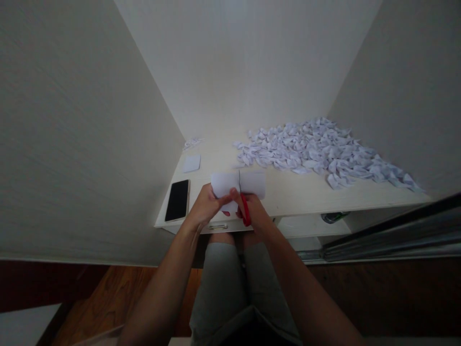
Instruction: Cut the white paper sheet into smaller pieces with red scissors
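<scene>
White paper (224,181) is in my left hand (209,204), whose thumb and fingers pinch its near left part. My right hand (252,209) is closed round the red handles of the scissors (245,209). The thin blades point away from me and cross the paper near its middle, with a part of the sheet on each side. Both hands are close together above the front edge of the white desk (288,199). Some of the right fingers are hidden behind the handles.
A large heap of crumpled white paper pieces (313,149) covers the desk's back right. On the left lie a dark-screened phone (177,200), a small white paper stack (191,163) and thin white strips (192,142). Walls close in three sides; a drawer handle (218,226) sits below the front edge.
</scene>
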`<state>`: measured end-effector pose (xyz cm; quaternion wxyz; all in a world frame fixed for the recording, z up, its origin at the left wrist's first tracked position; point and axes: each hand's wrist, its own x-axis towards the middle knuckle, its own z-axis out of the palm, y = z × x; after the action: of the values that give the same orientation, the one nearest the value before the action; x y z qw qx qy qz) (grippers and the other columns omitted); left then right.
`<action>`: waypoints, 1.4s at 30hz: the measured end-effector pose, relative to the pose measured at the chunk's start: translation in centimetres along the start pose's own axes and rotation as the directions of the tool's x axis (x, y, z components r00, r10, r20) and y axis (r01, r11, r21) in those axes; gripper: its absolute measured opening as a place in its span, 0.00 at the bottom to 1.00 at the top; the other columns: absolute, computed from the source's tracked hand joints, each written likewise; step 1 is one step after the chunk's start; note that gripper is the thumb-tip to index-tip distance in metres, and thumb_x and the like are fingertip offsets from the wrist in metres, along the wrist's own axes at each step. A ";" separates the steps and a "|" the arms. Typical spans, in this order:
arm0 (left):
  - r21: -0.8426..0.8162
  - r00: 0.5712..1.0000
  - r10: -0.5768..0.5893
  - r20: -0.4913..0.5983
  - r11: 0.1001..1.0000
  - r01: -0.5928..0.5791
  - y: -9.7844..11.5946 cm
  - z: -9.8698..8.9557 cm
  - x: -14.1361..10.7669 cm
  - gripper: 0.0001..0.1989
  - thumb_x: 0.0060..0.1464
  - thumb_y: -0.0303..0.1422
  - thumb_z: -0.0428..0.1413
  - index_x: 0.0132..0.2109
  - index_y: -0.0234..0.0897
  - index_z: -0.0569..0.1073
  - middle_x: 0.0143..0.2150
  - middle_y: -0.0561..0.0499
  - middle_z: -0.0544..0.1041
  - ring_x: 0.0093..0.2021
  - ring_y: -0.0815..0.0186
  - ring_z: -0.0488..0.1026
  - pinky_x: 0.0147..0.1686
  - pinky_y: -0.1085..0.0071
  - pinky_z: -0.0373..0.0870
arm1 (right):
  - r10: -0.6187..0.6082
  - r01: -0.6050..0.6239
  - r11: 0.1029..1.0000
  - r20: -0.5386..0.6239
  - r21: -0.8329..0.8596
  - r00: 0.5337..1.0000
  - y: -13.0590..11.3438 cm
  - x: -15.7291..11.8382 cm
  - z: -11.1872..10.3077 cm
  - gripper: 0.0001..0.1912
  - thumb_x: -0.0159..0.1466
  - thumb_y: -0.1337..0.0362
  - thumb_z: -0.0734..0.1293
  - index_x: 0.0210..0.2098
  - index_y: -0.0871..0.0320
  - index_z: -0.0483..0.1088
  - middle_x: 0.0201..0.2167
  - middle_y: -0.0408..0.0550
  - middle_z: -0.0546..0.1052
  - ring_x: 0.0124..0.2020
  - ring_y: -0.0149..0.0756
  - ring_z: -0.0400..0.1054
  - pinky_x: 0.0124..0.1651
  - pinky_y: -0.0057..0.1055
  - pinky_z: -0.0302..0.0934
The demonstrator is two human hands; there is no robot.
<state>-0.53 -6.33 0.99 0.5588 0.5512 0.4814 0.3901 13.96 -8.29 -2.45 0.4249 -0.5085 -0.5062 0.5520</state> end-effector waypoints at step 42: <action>-0.052 0.994 -0.037 0.101 0.998 0.043 -0.8 -1.9 -0.5 0.20 0.43 0.36 0.69 0.42 0.31 0.75 0.31 0.47 0.79 0.25 0.66 0.74 0.17 0.75 0.68 | -0.013 0.016 0.998 0.062 -0.058 0.998 -0.5 0.0 0.5 0.42 0.58 0.25 0.56 0.17 0.60 0.66 0.11 0.47 0.66 0.13 0.26 0.57 0.20 0.26 0.50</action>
<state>-2.51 -6.42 0.41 0.6046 0.5451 0.4530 0.3635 13.40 -8.32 -1.98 0.3979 -0.4999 -0.5387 0.5491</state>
